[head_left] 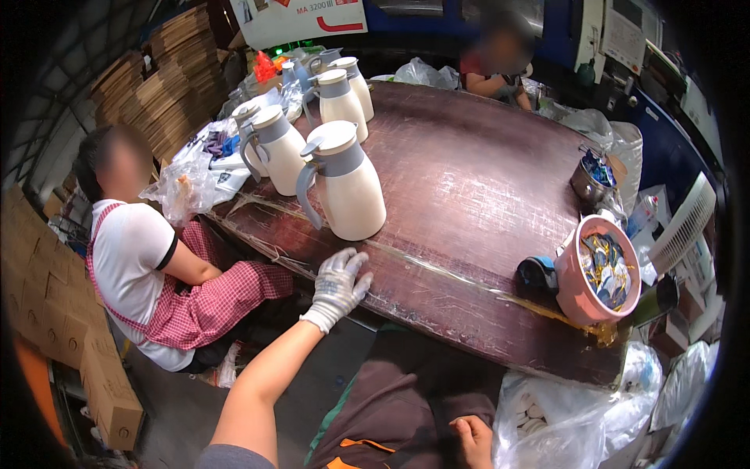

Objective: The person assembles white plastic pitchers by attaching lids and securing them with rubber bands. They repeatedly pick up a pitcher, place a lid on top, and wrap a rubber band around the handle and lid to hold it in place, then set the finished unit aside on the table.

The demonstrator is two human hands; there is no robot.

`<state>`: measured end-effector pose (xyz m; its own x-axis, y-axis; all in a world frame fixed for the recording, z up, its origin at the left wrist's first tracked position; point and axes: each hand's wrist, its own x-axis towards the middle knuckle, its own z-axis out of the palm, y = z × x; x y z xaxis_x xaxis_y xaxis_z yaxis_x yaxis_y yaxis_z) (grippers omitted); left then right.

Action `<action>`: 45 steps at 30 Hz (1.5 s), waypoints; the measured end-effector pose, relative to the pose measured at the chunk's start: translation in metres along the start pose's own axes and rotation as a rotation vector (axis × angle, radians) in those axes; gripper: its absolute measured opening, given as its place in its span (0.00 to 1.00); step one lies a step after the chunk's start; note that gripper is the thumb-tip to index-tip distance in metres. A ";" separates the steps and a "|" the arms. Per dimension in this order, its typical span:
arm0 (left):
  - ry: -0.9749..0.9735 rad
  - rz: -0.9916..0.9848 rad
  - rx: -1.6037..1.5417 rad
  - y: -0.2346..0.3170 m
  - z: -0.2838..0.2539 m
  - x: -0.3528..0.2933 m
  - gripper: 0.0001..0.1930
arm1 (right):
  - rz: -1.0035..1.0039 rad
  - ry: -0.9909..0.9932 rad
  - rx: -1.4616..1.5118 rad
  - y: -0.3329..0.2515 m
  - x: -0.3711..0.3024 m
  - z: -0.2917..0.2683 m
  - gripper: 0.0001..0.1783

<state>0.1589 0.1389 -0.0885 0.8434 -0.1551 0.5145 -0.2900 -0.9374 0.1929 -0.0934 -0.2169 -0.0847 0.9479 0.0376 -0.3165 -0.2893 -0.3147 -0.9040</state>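
My left hand (341,286), in a white knitted glove, rests at the near edge of the table with its fingers stretched out and nothing in them. Just beyond its fingertips stands a cream jug (353,199) with a grey collar, grey handle and white lid. Several more jugs of this kind stand upright behind it, among them one jug (283,159) to the left and another jug (337,105) farther back. My right hand (473,442) is bare and low beside my lap, cut by the lower edge of the picture; how its fingers are closed is unclear.
On the brown table (469,195), a pink bucket (576,293) of small dark and yellow pieces sits at right, beside a tape roll (536,273) and a metal pot (587,187). One person (148,266) sits at left, another (496,66) at the far side. A plastic bag (555,422) hangs near my right.
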 end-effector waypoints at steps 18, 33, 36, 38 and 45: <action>0.019 -0.216 0.198 -0.041 0.090 0.076 0.22 | 0.218 0.069 0.250 0.056 0.048 0.026 0.12; 0.028 -0.262 0.137 -0.027 0.074 0.079 0.18 | 0.329 0.043 0.268 0.055 0.055 0.024 0.14; 0.041 -0.257 0.139 -0.029 0.074 0.078 0.18 | 0.353 0.028 0.300 0.057 0.059 0.023 0.14; 0.047 -0.254 0.134 -0.028 0.075 0.077 0.18 | 0.362 0.015 0.336 0.061 0.061 0.022 0.15; 0.063 -0.260 0.122 -0.028 0.075 0.077 0.17 | 0.429 -0.033 0.433 0.067 0.069 0.019 0.15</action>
<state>0.2660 0.1299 -0.1169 0.8513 0.1112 0.5127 -0.0082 -0.9743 0.2249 -0.0500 -0.2174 -0.1722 0.7318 0.0241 -0.6810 -0.6793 0.1057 -0.7262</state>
